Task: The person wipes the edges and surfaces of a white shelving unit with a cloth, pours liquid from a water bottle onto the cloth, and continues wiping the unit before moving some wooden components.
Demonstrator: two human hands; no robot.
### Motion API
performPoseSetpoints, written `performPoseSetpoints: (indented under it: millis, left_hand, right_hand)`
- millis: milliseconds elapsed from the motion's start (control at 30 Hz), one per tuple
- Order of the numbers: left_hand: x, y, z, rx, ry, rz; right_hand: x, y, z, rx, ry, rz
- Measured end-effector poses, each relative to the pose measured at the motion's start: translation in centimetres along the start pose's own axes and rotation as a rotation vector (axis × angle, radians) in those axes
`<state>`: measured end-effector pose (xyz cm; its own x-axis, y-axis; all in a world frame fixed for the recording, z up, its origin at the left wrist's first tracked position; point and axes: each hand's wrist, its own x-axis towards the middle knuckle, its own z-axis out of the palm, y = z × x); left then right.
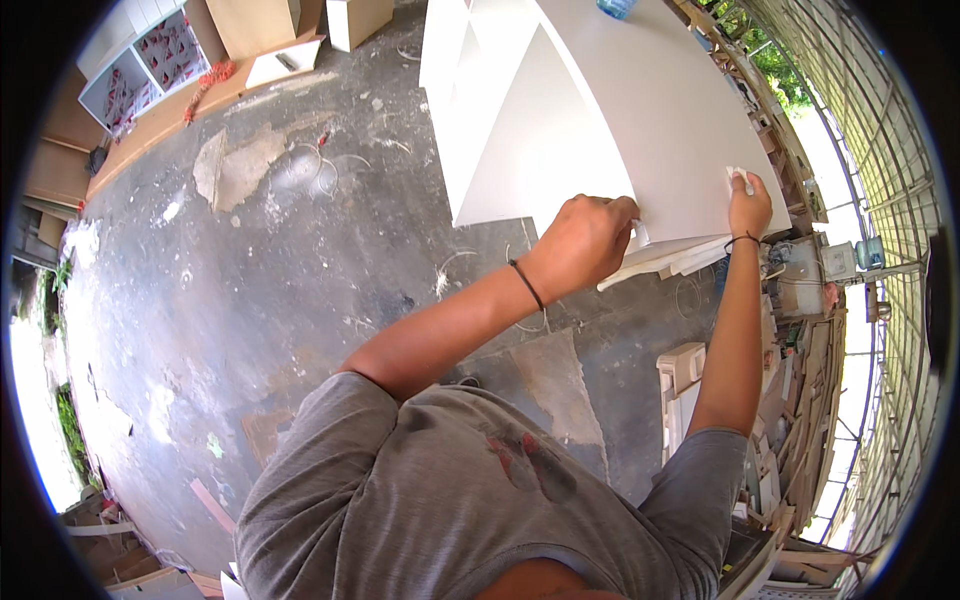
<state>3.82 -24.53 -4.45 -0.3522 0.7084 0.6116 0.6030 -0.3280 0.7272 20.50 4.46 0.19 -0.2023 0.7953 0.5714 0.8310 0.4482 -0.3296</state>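
Note:
A large white cabinet (690, 130) with open compartments lies in front of me. My left hand (585, 240) is closed at the near corner of the cabinet, its fingertips pinched at the panel edge. A small white bit shows by those fingertips, but what it is stays unclear. Farther right, my right hand (750, 208) grips a crumpled white cloth (738, 175) and presses it on the smooth top face near the right edge. Both wrists carry dark bands. At the far end of the same face stands a clear blue container (617, 7), cut off by the frame.
Strips of white board (665, 264) lie under the cabinet's near end. The grey floor (330, 260) is stained and paint-spotted. Wood scraps (800, 410) pile along the right wall. Another box unit with patterned lining (172, 52) stands at the far left.

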Motion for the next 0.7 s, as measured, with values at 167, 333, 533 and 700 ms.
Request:
performPoseSetpoints:
  millis: [167,333,533,700]
  left_hand:
    - [0.0,0.0,0.3,0.024,0.002,0.02]
    - [0.3,0.3,-0.1,0.005,-0.03,0.005]
    - [0.4,0.3,-0.5,0.058,-0.062,0.035]
    - [0.5,0.3,-0.3,0.221,-0.045,0.119]
  right_hand:
    - [-0.3,-0.1,0.1,0.005,0.025,0.019]
    - [-0.4,-0.3,0.0,0.044,0.032,0.016]
    - [-0.8,-0.6,0.1,0.096,0.017,0.042]
    - [-1.4,-1.8,-0.6,0.06,-0.014,0.072]
